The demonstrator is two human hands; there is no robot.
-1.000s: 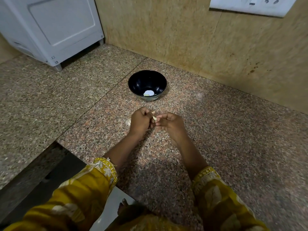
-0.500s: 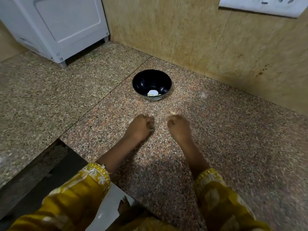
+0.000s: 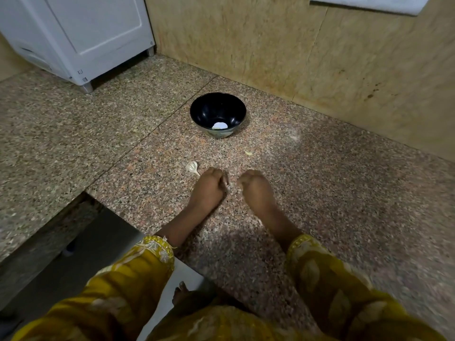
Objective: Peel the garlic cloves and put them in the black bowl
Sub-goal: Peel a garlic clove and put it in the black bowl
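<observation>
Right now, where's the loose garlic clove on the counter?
Head view: the garlic clove lies on the granite counter just ahead-left of the left hand, with the black bowl farther back toward the wall.

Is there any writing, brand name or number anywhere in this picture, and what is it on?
None can be read.
White appliance: two tiny marks near its lower corner, too small to read.
Black bowl and wall switch plate: no writing shows.
</observation>
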